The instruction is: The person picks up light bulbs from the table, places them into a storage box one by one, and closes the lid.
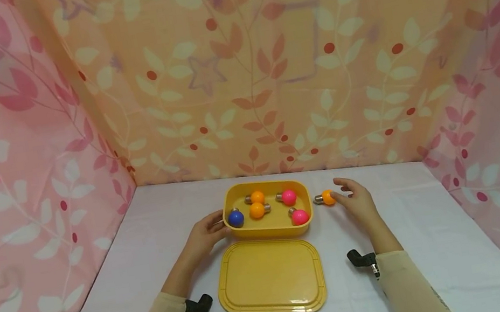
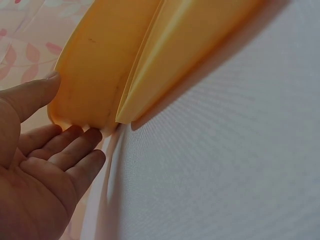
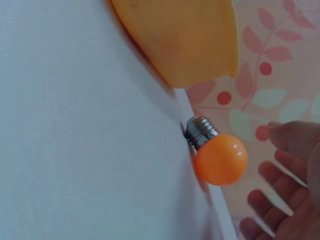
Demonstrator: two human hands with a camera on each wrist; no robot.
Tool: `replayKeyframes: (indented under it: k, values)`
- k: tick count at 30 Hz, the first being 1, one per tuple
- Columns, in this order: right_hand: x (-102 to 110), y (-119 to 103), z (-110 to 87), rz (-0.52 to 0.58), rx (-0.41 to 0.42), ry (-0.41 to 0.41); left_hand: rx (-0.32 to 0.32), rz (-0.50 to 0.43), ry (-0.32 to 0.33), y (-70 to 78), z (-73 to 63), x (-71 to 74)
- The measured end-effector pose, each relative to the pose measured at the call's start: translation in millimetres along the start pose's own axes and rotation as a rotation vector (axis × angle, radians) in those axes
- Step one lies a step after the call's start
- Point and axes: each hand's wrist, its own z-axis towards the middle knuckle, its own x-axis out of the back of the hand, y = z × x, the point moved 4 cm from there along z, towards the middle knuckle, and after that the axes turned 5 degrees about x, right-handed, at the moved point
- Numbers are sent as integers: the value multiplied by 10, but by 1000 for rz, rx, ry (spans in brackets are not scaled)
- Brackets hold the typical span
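Note:
A yellow plastic box (image 1: 270,233) stands on the table with several small light bulbs inside: a blue bulb (image 1: 236,218), two orange ones and two pink ones. At its left end, my left hand (image 1: 207,235) rests its fingertips and thumb against the wall, fingers only slightly bent. To the right of the box, an orange light bulb (image 3: 221,159) lies on the white cloth, its metal screw base pointing toward the box. My right hand (image 1: 357,203) is beside this bulb, thumb and fingers spread; the right wrist view shows a gap between them and the bulb.
A yellow lid (image 1: 270,278) lies flat in front of the box, between both forearms. Each wrist carries a black camera mount (image 1: 361,258). Patterned cloth walls (image 1: 236,71) enclose the table at the back and both sides.

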Motion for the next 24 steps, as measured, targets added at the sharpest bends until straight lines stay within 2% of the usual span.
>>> replayKeyframes:
  k: [3,6,15,24]
  values:
    - [-49,97,-16,34,-58,-33,3,-11,4,-7,3,4]
    - [-92,163,-26,60,-79,-47,4,-12,5,-11,8,7]
    - [-165,238,-39,-19,-59,-39,7,3,6,-3,15,5]
    - [-169,264,-48,-35,-54,-16,9,18,17,27,-4,0]
